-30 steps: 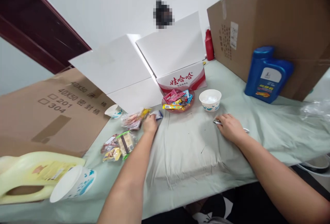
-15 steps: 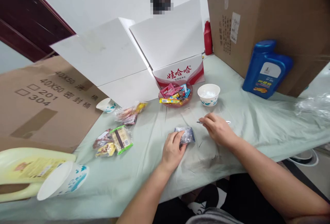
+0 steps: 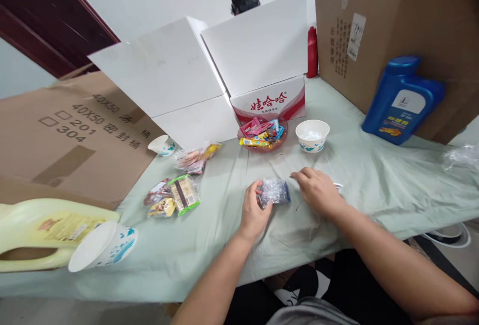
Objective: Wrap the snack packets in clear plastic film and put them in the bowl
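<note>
My left hand point(image 3: 255, 210) has its thumb and fingers around the left side of a small dark blue packet point(image 3: 276, 191) wrapped in crinkled clear plastic, which lies on the table. To the right of the packet, my right hand point(image 3: 316, 190) is closed around a slim tool. Its dark grey tip shows at the fingertips, and a whitish end point(image 3: 339, 187) sticks out behind the hand; the middle is hidden by my fingers. Beyond my hands are a reddish bowl point(image 3: 266, 148) of wrapped sweets and a paper bowl point(image 3: 313, 138) with clear plastic in it.
Wrapped snacks point(image 3: 183, 194) lie at left. A paper cup point(image 3: 101, 247) leans by a pale yellow jug point(image 3: 45, 225), and another paper bowl point(image 3: 161, 145) lies tilted farther back. A white carton point(image 3: 267, 98), a blue bottle point(image 3: 402, 100) and a brown box point(image 3: 374, 41) stand behind. A person's head shows beyond.
The view has shifted a little, so things sit farther right. My left fingers have moved off the packet's top to its left edge. My right hand still holds the tool.
</note>
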Tool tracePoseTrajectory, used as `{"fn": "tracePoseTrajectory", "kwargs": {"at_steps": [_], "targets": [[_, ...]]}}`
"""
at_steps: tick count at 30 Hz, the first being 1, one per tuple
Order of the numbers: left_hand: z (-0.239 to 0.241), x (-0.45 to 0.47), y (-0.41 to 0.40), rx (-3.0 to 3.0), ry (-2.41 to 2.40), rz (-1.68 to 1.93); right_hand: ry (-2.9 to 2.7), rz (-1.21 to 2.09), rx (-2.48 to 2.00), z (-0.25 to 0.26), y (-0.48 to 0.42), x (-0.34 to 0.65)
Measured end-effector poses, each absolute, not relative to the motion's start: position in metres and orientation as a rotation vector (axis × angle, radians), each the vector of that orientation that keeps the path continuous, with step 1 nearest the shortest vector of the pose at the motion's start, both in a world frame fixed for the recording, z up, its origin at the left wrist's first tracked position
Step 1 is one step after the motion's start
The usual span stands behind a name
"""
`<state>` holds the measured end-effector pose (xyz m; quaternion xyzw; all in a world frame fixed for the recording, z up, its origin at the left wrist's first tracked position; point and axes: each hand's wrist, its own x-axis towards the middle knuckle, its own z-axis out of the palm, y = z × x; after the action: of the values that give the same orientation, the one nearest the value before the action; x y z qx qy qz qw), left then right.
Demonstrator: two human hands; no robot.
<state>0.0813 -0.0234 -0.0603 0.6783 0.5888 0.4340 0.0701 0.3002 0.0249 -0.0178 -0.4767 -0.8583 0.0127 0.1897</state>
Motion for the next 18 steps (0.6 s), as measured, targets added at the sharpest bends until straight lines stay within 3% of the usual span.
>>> {"fn": "tracePoseTrajectory", "kwargs": {"at_steps": [4,11,18], "targets": [[-0.059,0.078,-0.023,1.958,1.75,1.286,-2.29,0.006,-1.659,-0.022,0.036,0.318],[-0.057,0.08,-0.026,2.215,1.532,1.289,-2.296,0.272,-0.761,-0.029,0.012,0.28],[-0.056,0.077,-0.022,1.799,1.539,1.465,-1.931,0.344,-1.147,-0.033,0.038,0.302]]}}
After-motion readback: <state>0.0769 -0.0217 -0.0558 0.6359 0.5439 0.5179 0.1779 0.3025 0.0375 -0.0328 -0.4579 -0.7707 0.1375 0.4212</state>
